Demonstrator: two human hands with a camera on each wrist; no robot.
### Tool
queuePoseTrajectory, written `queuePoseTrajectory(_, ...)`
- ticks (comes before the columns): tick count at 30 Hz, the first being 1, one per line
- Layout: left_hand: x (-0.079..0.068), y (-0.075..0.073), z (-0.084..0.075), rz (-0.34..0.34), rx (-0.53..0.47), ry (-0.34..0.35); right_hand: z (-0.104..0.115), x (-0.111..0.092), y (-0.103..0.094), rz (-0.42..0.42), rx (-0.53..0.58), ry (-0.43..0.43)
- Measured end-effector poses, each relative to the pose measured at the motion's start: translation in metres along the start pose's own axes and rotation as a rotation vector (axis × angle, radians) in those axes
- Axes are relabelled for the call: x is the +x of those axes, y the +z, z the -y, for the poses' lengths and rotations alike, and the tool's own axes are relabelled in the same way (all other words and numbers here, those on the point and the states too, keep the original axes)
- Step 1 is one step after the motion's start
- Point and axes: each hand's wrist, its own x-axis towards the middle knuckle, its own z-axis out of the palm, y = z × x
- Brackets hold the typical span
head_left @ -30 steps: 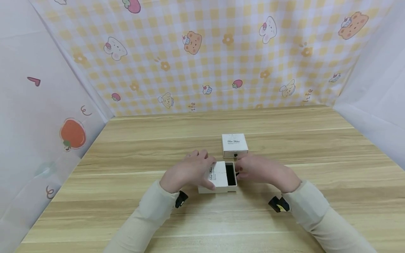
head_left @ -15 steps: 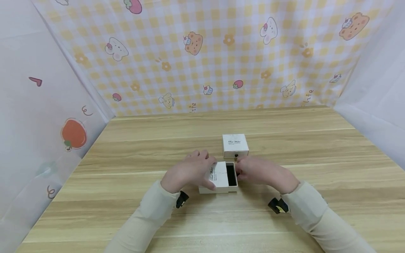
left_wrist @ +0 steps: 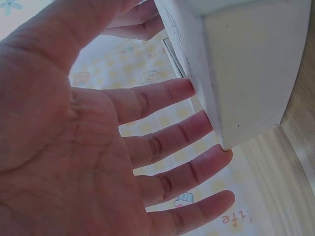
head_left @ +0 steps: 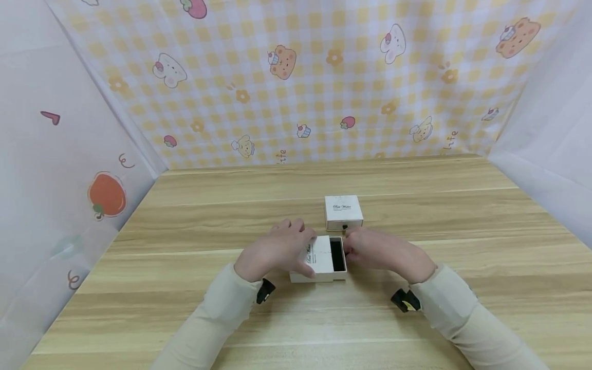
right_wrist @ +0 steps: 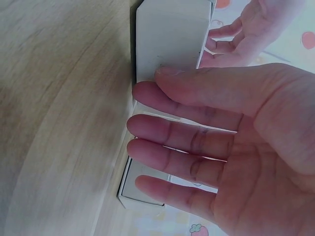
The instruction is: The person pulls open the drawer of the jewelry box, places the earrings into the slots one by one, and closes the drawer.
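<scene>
A white slide-out box with black lettering lies on the table, its drawer partly out toward the right and dark inside. Spanning the sleeve from above, my left hand holds it, the thumb along the near edge and fingertips at the far edge. In the left wrist view, fingertips touch the box's edge. My right hand is at the drawer's front, where thumb and index finger pinch a small black pull tab. The right wrist view hides the tab behind the thumb, against the pale box face.
A second white box with the same lettering and a black tab stands closed just behind the first. Both rest on a wood-grain table. A yellow checked cloth hangs behind, and pale cloth sides flank the table.
My right hand's fingers have shifted slightly at the drawer's front. The left hand, both boxes and the drawer's opening look the same.
</scene>
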Motion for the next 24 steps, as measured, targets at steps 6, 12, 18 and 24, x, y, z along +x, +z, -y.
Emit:
queuePoseTrajectory(6, 0.0002, 0.0006, 0.0000, 0.002, -0.005, -0.002, -0.0003, -0.0003, 0.0012, -0.026, -0.014, -0.030)
queuePoseTrajectory(12, 0.0003, 0.0010, -0.0002, -0.009, -0.011, -0.001, 0.0010, 0.0001, 0.0034, -0.025, -0.018, -0.020)
queuePoseTrajectory(18, 0.0004, 0.0012, 0.0001, -0.016, -0.016, 0.001, 0.0019, 0.0012, 0.0063, -0.032, -0.032, -0.007)
queuePoseTrajectory(24, 0.0001, 0.0015, 0.0007, -0.017, -0.015, 0.002, 0.0031, 0.0032, 0.0071, -0.036, -0.021, -0.016)
